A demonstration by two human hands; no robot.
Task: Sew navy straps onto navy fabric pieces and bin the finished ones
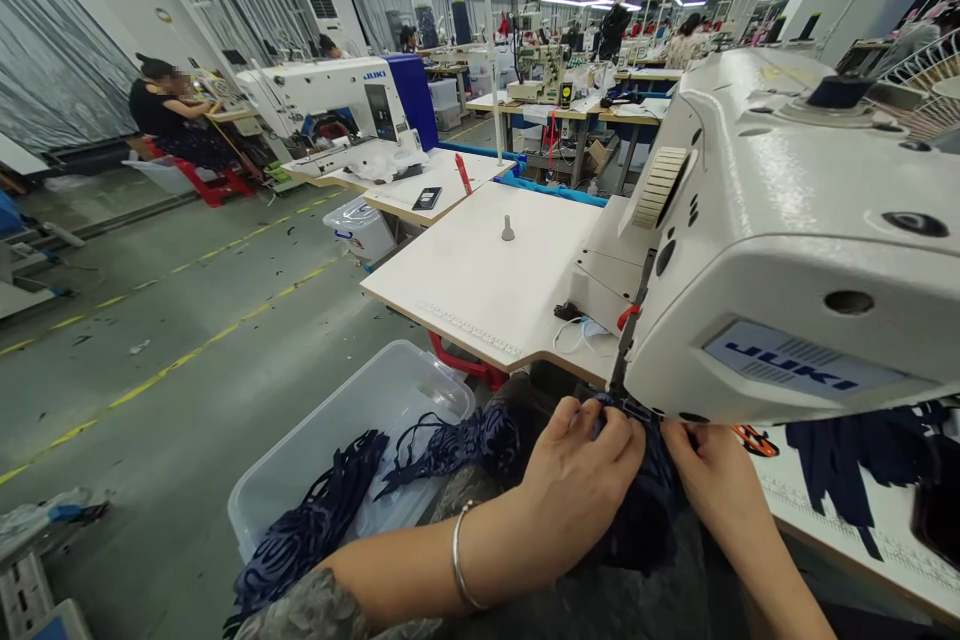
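Observation:
Dark navy fabric (646, 520) hangs from the front of the white JUKI sewing machine (795, 210), below its head. My left hand (581, 480), with a silver bangle on the wrist, has its fingers curled onto this fabric close to the needle area. On the other side, my right hand (709, 470) pinches the fabric's edge, thumb and finger together. The machine head partly hides the fingertips and the stitching spot. Bunched navy straps (465, 445) run from my lap into a clear plastic bin (259, 490) at the left.
Navy fabric pieces (855, 460) and orange-handled scissors (757, 441) lie on the table right of the machine. A phone (427, 198) rests on the neighbouring table, beside another JUKI machine (330, 100). A seated person (176, 115) works at far left.

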